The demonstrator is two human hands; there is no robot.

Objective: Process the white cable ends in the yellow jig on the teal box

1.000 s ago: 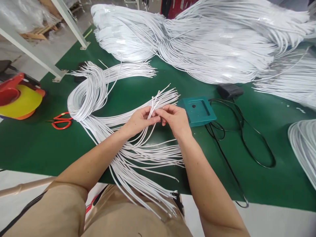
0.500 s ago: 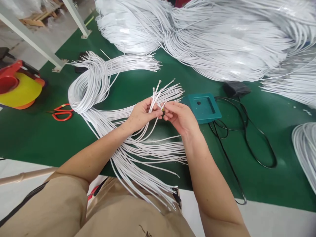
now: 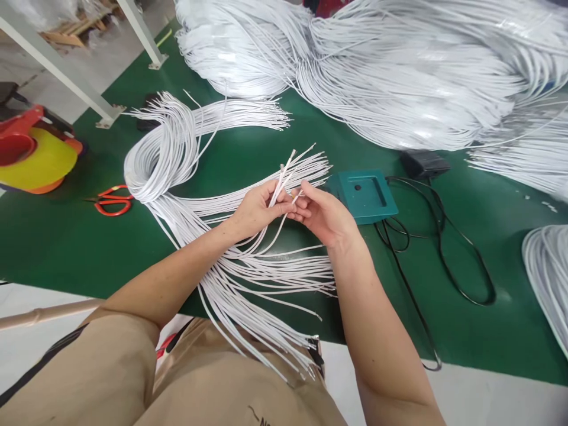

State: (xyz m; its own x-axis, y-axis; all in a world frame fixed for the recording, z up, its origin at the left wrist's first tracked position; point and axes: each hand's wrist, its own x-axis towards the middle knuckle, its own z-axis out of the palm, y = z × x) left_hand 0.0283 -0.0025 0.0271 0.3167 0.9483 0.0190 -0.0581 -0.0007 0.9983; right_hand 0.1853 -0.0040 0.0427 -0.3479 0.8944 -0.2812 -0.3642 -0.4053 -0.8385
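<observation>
My left hand (image 3: 261, 207) is closed around several white cables (image 3: 280, 184), whose ends stick up past the fingers. My right hand (image 3: 322, 210) meets it at the fingertips, thumb raised beside the end of one cable. Whether the right fingers grip that end is hard to see; a small yellowish bit shows between the hands. Under both forearms spreads a bundle of white cables (image 3: 177, 222), fanned into separate groups with loose ends to the right. Its looped part (image 3: 144, 165) lies to the left.
Red-handled scissors (image 3: 113, 201) lie left of the bundle. Right of my hands sits a teal device (image 3: 366, 195) with a black cord (image 3: 441, 236). Large heaps of white cable (image 3: 377, 77) fill the back of the green table (image 3: 66, 248). A tape roll (image 3: 38, 160) stands far left.
My right thumb has lifted away from the cable end and the right fingers have opened slightly. The held cable tips have shifted a little to the right.
</observation>
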